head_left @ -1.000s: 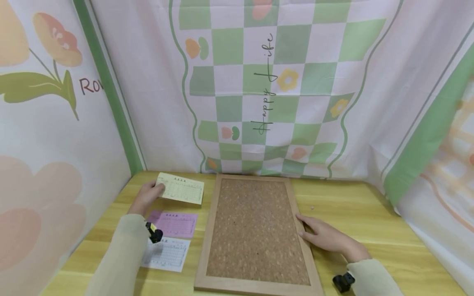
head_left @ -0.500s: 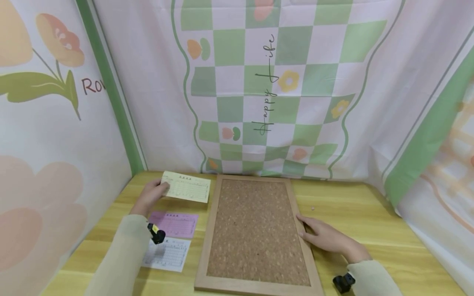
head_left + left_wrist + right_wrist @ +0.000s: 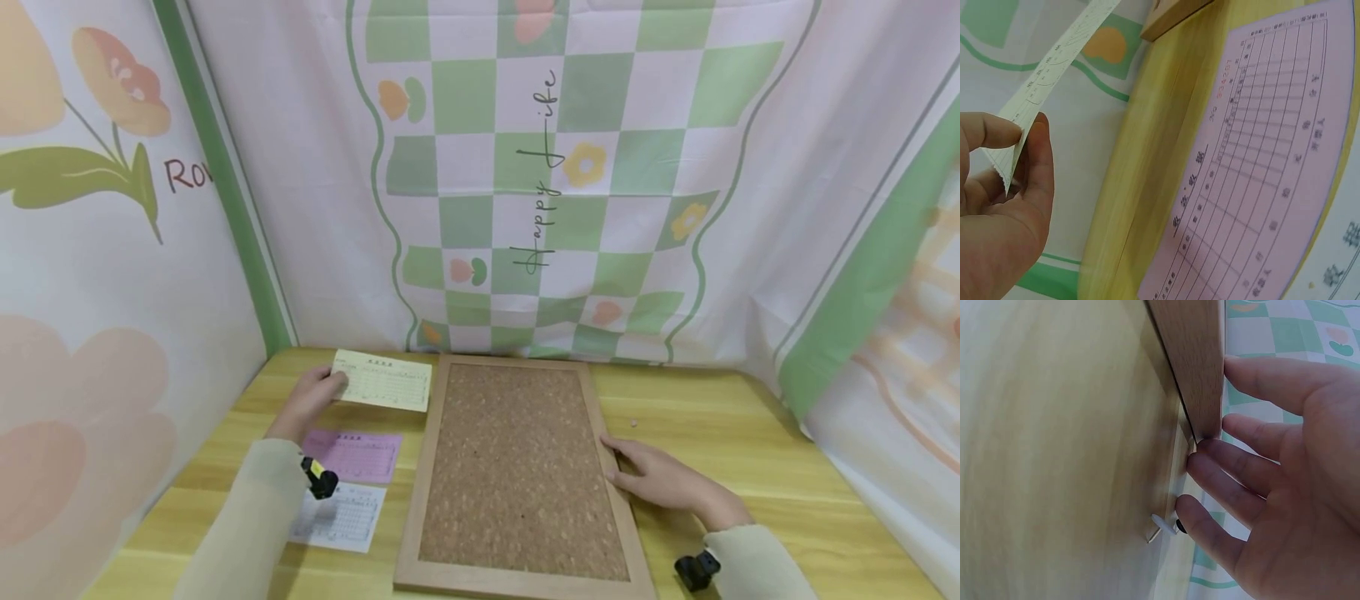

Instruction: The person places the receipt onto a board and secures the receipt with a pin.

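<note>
My left hand point(image 3: 303, 400) pinches a pale yellow receipt slip point(image 3: 386, 383) by its left end between thumb and fingers. The slip hangs above the table, its right end close to the corkboard's left frame. In the left wrist view the yellow slip point(image 3: 1054, 78) is seen nearly edge-on, curving away from the thumb. Below that hand lie a pink receipt slip point(image 3: 360, 458) and a white one point(image 3: 341, 521), partly covered by the wrist. My right hand point(image 3: 667, 479) touches the right frame of the corkboard point(image 3: 525, 475) with extended fingertips; in its wrist view they meet the wooden edge point(image 3: 1194, 362).
The corkboard lies flat on a wood-grain table point(image 3: 750, 433). Beyond the right hand rests a small pale object point(image 3: 633, 423), which looks like a tack point(image 3: 1163, 524) in the right wrist view. Patterned curtains point(image 3: 570, 167) hang behind and at both sides.
My left hand has carried the yellow slip a little to the right, toward the corkboard, slowing by now. The right hand and the board have stayed put.
</note>
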The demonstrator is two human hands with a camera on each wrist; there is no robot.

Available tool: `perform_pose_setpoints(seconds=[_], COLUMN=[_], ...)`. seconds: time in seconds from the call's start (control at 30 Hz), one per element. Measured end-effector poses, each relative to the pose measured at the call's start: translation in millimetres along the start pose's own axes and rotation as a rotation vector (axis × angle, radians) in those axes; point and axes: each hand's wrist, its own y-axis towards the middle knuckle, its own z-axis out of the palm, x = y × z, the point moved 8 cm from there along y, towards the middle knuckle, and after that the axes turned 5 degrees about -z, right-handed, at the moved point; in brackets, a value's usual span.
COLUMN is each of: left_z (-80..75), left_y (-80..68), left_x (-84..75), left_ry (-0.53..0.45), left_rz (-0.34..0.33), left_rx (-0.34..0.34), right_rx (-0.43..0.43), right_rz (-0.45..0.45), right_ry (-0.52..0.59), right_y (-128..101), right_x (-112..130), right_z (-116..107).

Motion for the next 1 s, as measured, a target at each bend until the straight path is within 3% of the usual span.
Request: perform_pose_setpoints(seconds=[0.23, 0.7, 1.0], left_z=[9.8, 23.3, 33.9], left_y=[1.8, 3.7, 4.9], left_x=[-2.7, -5.6, -8.1], left_ry=[-0.079, -0.146, -0.123], left_rz=[0.003, -0.006, -0.008], left_rx=[0.023, 0.064, 0.07], right_rx=[-0.004, -0.015, -0.014], right_rz=[-0.006, -0.006, -0.02], right_ry=[-0.016, -0.043, -0.057], right_y=[0, 1, 2], right_x=[0, 4, 3], right_z=[-2, -5, -6])
